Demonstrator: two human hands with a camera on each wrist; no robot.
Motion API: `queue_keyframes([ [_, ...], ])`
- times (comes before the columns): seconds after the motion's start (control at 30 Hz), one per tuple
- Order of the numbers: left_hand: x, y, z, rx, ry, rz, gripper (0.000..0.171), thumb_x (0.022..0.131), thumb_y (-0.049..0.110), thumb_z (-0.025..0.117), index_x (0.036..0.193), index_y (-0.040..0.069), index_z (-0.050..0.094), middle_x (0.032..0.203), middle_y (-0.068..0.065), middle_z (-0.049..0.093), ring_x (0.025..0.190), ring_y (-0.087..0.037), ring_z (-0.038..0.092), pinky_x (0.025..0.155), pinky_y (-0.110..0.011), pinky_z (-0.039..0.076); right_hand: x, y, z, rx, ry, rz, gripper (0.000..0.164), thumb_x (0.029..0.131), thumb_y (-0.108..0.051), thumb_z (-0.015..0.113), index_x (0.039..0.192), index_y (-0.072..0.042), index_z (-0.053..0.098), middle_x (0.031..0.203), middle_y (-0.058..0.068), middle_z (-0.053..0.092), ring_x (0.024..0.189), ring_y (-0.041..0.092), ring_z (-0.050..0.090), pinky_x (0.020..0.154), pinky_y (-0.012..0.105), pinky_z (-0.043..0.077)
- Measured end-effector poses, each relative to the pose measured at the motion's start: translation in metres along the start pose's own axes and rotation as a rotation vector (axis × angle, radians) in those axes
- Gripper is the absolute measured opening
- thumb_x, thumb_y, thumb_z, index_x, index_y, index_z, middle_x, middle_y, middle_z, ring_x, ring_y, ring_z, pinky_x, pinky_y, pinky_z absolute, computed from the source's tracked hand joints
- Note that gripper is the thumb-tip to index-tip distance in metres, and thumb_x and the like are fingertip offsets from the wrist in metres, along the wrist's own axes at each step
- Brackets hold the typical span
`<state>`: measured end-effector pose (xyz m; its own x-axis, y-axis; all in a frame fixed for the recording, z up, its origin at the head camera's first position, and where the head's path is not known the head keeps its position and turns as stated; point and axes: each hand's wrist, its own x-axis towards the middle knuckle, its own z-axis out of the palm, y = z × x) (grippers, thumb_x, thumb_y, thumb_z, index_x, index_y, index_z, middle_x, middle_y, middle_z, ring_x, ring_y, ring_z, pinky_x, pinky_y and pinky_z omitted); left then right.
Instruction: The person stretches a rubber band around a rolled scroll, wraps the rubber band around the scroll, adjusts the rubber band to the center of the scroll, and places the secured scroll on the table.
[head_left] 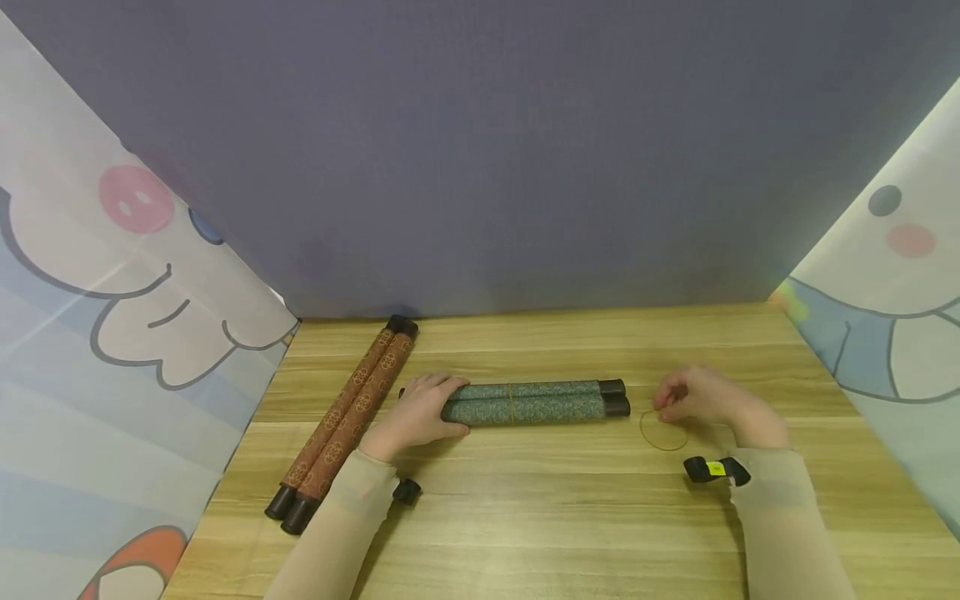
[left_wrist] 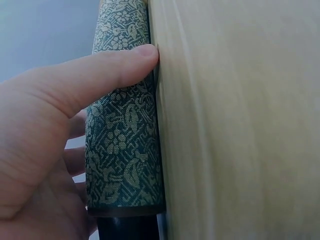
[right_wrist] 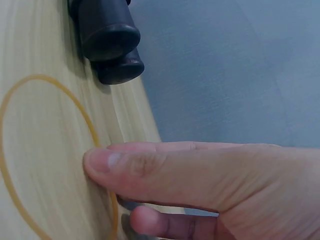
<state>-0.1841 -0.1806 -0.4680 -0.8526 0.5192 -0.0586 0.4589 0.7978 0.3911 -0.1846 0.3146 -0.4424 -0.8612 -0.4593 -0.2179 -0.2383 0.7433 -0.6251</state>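
Two green brocade scrolls (head_left: 555, 402) with dark end knobs lie side by side across the table, a thin rubber band (head_left: 512, 404) round their middle. My left hand (head_left: 426, 412) grips their left end, the thumb along the near side and the other fingers over the far side. In the left wrist view the thumb presses on the patterned green cloth (left_wrist: 122, 145). Off the scrolls' right end, my right hand (head_left: 701, 398) pinches a second, yellowish rubber band (right_wrist: 90, 117) between thumb and fingertips. This band hangs as a loose open loop.
Two brown patterned scrolls (head_left: 352, 417) with dark knobs lie slanted at the table's left. A grey panel (head_left: 525, 167) rises behind the wooden table (head_left: 540, 517). Cartoon-printed sheets (head_left: 135, 333) stand at both sides. A black strap (head_left: 712, 469) is on the right wrist.
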Motion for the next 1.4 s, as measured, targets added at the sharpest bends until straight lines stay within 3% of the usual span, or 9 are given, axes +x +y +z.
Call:
queue_keyframes([
  [0.33,0.0,0.0,0.0,0.015,-0.005,0.004,0.083,0.09,0.042,0.091,0.159,0.011,0.057,0.159,-0.019,0.056,0.149,-0.047,0.048,0.12,-0.074,0.034,0.001,0.003,0.002,-0.089,0.062,-0.016,0.007,0.101,-0.013,0.077,0.095,-0.012,0.076,0.092,-0.006,0.074,0.083,0.01,0.062,0.076,0.031,0.053],
  [0.6,-0.002,-0.001,0.001,0.013,0.006,0.01,0.082,0.09,0.042,0.092,0.158,0.011,0.057,0.157,-0.018,0.057,0.147,-0.047,0.05,0.119,-0.074,0.035,0.006,0.005,0.004,-0.122,0.222,-0.025,0.007,0.105,-0.011,0.073,0.103,-0.005,0.072,0.097,0.003,0.075,0.092,0.02,0.07,0.082,0.045,0.059],
  [0.97,-0.002,0.001,0.0,0.018,0.005,0.018,0.082,0.091,0.042,0.091,0.158,0.01,0.057,0.157,-0.018,0.057,0.146,-0.048,0.051,0.12,-0.073,0.035,0.013,0.004,0.006,-0.156,0.397,0.006,0.008,0.106,-0.014,0.073,0.107,-0.006,0.073,0.093,0.003,0.074,0.086,0.022,0.069,0.078,0.047,0.057],
  [1.17,-0.002,0.0,0.001,0.019,0.001,0.015,0.082,0.091,0.043,0.091,0.158,0.01,0.057,0.158,-0.02,0.056,0.148,-0.049,0.049,0.118,-0.076,0.035,0.016,-0.01,0.006,-0.148,0.483,-0.013,0.019,0.107,-0.015,0.073,0.118,0.0,0.074,0.099,0.01,0.077,0.09,0.028,0.072,0.077,0.047,0.058],
  [1.4,-0.002,0.0,0.001,0.04,0.013,0.046,0.08,0.091,0.04,0.091,0.157,0.009,0.057,0.156,-0.019,0.058,0.146,-0.047,0.051,0.118,-0.074,0.037,0.016,-0.045,0.002,-0.178,0.526,-0.076,0.024,0.107,-0.016,0.073,0.126,0.0,0.075,0.106,0.012,0.079,0.095,0.032,0.073,0.08,0.053,0.058],
])
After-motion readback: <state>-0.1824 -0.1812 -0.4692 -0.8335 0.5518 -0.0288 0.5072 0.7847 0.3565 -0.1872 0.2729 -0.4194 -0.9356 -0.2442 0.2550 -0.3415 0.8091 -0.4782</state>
